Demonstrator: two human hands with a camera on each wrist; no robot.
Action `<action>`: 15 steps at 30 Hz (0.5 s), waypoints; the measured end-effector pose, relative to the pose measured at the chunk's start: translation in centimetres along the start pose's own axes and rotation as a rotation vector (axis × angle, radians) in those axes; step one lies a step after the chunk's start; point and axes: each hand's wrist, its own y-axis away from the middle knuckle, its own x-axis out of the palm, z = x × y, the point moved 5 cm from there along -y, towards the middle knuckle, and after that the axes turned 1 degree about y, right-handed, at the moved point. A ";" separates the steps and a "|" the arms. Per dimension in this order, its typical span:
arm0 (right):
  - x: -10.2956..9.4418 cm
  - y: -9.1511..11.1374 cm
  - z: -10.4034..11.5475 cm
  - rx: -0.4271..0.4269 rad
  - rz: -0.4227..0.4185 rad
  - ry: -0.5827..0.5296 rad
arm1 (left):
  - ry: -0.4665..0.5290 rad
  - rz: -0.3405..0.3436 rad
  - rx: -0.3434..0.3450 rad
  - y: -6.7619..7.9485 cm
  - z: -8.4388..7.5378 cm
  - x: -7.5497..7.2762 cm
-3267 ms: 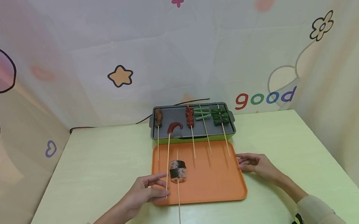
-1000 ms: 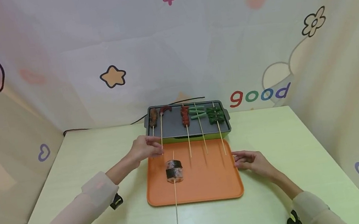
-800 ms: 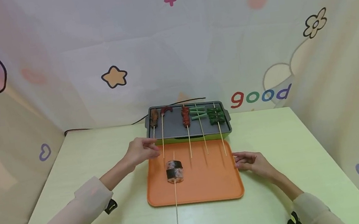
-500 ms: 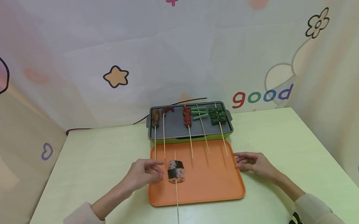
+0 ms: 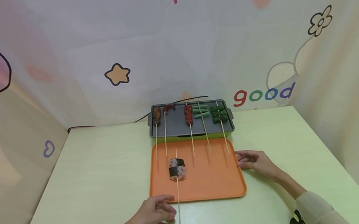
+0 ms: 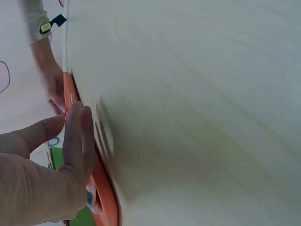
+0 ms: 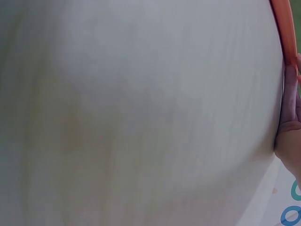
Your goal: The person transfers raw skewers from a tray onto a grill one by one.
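An orange tray (image 5: 209,183) lies on the table, and on it rests a skewer with a chunky piece banded in black and pale pink (image 5: 177,169); its bare stick end juts over the front rim. My left hand (image 5: 157,212) is just left of that stick end, fingers loosely extended, with no grip visible on anything. In the left wrist view its fingers (image 6: 73,136) are nearly straight. At the tray's right rim my right hand (image 5: 256,163) pinches the edge. A skewer with a dark red curved piece (image 5: 168,109) lies on the grill pan (image 5: 178,125).
The pan also holds skewers with brown pieces (image 5: 156,116), red pieces (image 5: 188,114), green stalks (image 5: 201,110) and leafy green pieces (image 5: 218,114); their sticks overhang the tray. A black cord (image 5: 81,127) runs along the back table edge.
The left hand moved the red curved skewer farther up onto the pan, released it, then drew back towards the front, beside the banded skewer's stick. The right hand stayed at the tray rim.
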 end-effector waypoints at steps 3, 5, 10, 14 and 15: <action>0.0 -0.1 0.1 -0.011 0.008 -0.015 | 0.031 -0.001 0.003 -0.2 0.0 0.4; 0.0 -0.2 0.1 -0.008 0.011 -0.025 | 0.062 0.006 -0.007 -0.4 0.1 0.8; 0.0 -0.1 0.1 -0.002 0.008 -0.034 | 0.115 0.012 -0.019 -0.7 0.4 1.4; -0.1 0.0 0.1 -0.001 0.007 -0.031 | 0.128 0.016 -0.020 -0.9 0.5 1.7; -0.1 0.1 0.1 -0.001 0.007 -0.030 | 0.132 0.015 -0.022 -0.9 0.5 1.8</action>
